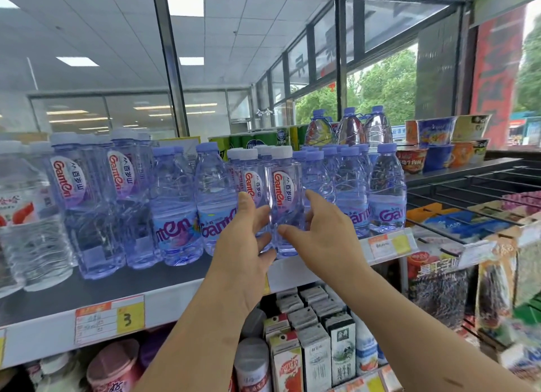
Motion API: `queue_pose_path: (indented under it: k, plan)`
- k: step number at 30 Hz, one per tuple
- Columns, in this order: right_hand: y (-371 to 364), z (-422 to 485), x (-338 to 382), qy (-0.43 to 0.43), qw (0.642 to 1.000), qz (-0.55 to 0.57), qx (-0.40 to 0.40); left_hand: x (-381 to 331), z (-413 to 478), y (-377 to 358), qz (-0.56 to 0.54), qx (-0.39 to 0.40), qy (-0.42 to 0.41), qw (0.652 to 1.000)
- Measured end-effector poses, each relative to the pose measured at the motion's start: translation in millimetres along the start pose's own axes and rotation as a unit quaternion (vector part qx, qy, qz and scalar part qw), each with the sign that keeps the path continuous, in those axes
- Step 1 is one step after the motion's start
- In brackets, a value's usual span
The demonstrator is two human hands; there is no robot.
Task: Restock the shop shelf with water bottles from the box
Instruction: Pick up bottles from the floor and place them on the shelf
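Left hand and right hand cup the white-capped bottle from both sides, fingers half-curled. Real grip or just touching, can't tell. Bottle stands at the shelf front, up-right of the yellow price tag. Best to slide it straight back, label out, without knocking the blue-capped bottles.

The water bottles are clear, violet-tinted plastic, glossy and ribbed, with slick printed labels and matt plastic caps. The shelf has a dark, matt top and a smooth white front edge carrying paper price tags. Below stand matt cardboard cartons, and to the right is a dark-coated metal wire rack.
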State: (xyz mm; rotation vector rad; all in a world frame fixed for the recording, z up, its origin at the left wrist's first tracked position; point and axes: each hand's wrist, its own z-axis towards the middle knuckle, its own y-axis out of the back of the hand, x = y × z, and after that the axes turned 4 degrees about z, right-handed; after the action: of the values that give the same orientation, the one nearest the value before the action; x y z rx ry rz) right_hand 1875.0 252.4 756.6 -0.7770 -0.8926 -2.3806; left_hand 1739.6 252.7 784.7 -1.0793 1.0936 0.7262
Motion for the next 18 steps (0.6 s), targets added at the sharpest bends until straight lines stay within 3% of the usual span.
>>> queue_pose_path:
  k: [18]
  plan:
    - [21.7,-8.5,-13.6,-0.003,0.999,0.039,0.039,17.4,-6.6,-27.4,-0.02,-0.072,-0.035,0.997]
